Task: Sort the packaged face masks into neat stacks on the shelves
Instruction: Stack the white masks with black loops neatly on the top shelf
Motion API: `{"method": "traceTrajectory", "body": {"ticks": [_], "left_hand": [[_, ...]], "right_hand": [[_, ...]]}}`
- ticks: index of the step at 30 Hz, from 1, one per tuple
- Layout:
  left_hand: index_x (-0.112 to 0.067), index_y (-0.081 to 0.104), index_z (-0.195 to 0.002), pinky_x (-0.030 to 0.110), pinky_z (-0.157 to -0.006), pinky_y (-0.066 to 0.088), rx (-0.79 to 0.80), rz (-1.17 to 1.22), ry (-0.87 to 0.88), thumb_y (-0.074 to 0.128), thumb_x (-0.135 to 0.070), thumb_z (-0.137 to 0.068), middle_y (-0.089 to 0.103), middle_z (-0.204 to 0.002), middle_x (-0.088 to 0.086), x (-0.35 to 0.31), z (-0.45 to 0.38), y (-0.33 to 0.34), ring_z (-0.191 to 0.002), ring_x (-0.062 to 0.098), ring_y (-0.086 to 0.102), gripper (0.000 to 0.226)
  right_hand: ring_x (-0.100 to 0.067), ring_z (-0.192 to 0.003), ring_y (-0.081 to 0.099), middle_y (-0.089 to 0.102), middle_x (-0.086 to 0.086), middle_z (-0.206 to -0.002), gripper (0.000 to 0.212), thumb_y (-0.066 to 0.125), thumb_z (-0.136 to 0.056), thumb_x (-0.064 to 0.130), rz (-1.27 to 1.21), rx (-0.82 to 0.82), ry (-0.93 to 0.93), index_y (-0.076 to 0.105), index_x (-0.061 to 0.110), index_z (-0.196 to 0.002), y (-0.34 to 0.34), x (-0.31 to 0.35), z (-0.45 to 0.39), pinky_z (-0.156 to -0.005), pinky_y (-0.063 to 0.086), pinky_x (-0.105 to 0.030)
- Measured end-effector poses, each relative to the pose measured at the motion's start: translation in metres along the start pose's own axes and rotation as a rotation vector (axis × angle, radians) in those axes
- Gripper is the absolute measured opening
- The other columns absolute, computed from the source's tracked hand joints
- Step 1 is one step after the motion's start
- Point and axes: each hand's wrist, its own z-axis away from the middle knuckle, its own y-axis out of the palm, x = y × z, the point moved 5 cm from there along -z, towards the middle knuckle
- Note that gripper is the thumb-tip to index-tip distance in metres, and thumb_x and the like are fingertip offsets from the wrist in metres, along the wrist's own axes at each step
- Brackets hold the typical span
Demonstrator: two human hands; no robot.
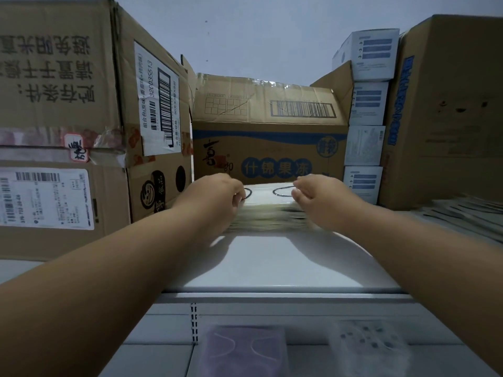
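Observation:
A thick stack of packaged face masks sits on the white top shelf, its top pack showing black ear loops. My left hand grips the stack's left end, fingers curled over the top edge. My right hand grips the right end the same way. The stack's lower edge looks blurred. On a lower shelf lie a purple mask pack and a patterned white mask pack.
Large cardboard boxes stand at the left, behind the stack and at the right. Small white and blue boxes are piled against the right one. More flat packs fan out at the right.

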Motion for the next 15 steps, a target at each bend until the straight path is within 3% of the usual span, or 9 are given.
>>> {"method": "traceTrajectory", "body": {"ticks": [3,6,9,12,15], "left_hand": [[-0.027,0.067,-0.114,0.030,-0.080,0.048,-0.028,0.003,0.020,0.050,-0.012,-0.097,0.061,-0.114,-0.006,-0.004,-0.016,-0.011,-0.102,0.018,0.056,0.027],[-0.028,0.065,-0.124,0.033,-0.089,0.050,0.075,-0.064,0.027,0.052,-0.018,-0.099,0.060,-0.124,-0.004,-0.012,-0.033,-0.011,-0.111,0.020,0.056,0.030],[-0.028,0.068,-0.117,0.035,-0.089,0.053,0.251,-0.094,-0.010,0.055,-0.017,-0.096,0.065,-0.118,-0.004,-0.012,-0.038,0.004,-0.104,0.021,0.060,0.027],[-0.029,0.071,-0.108,0.032,-0.084,0.054,0.230,-0.057,-0.013,0.055,-0.016,-0.094,0.068,-0.110,-0.007,-0.005,-0.037,0.011,-0.097,0.016,0.061,0.025],[-0.028,0.069,-0.114,0.031,-0.084,0.052,0.185,-0.095,0.026,0.055,-0.020,-0.096,0.065,-0.117,-0.006,-0.010,-0.035,0.005,-0.104,0.019,0.059,0.024]], "right_hand": [[-0.021,-0.129,0.049,0.057,0.003,-0.138,0.039,0.050,-0.100,0.035,0.059,-0.023,-0.099,0.057,0.020,-0.136,-0.013,0.014,-0.013,-0.105,0.043,-0.037],[-0.019,-0.116,0.058,0.063,0.004,-0.130,0.033,0.054,-0.099,0.034,0.090,0.088,-0.132,0.065,0.021,-0.127,-0.008,0.023,-0.024,-0.098,0.048,-0.034],[-0.018,-0.096,0.062,0.070,0.002,-0.108,0.025,0.053,-0.098,0.031,0.137,0.169,-0.147,0.073,0.019,-0.108,0.006,0.025,-0.025,-0.088,0.054,-0.040],[-0.016,-0.099,0.062,0.069,0.004,-0.112,0.025,0.054,-0.098,0.030,0.067,0.158,-0.133,0.072,0.020,-0.113,0.010,0.022,-0.022,-0.089,0.053,-0.035],[-0.015,-0.105,0.060,0.067,0.006,-0.122,0.031,0.055,-0.098,0.035,0.066,0.121,-0.118,0.069,0.021,-0.122,0.002,0.021,-0.021,-0.090,0.050,-0.030]]}}
